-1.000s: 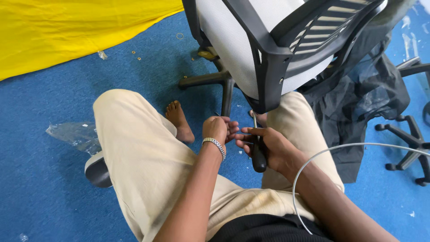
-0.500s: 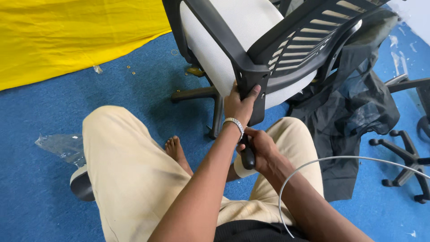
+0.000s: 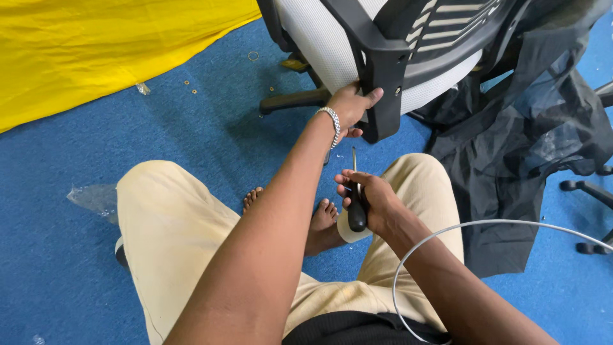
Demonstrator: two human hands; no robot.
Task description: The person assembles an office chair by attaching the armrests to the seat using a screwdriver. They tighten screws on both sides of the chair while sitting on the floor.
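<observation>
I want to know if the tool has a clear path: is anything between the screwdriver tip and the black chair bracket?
Nothing visible does. The right hand holds the screwdriver with its shaft pointing up toward the black chair bracket. Only open blue carpet shows in the gap. The left hand grips the bracket's left edge, beside that path.

Arms: bare to the frame's edge, no sleeves in view.
Left hand (image 3: 353, 105): bare, no glove, no rings to be seen.
Bracelet (image 3: 332, 121): silver chain links, worn on the left wrist.
Right hand (image 3: 373, 201): bare, nothing worn at the wrist.
Trousers (image 3: 172, 236): pale cream-beige cloth over both legs.
Top (image 3: 364, 327): black cloth at the waist.
Feet (image 3: 322, 220): bare, no shoes or socks.
</observation>
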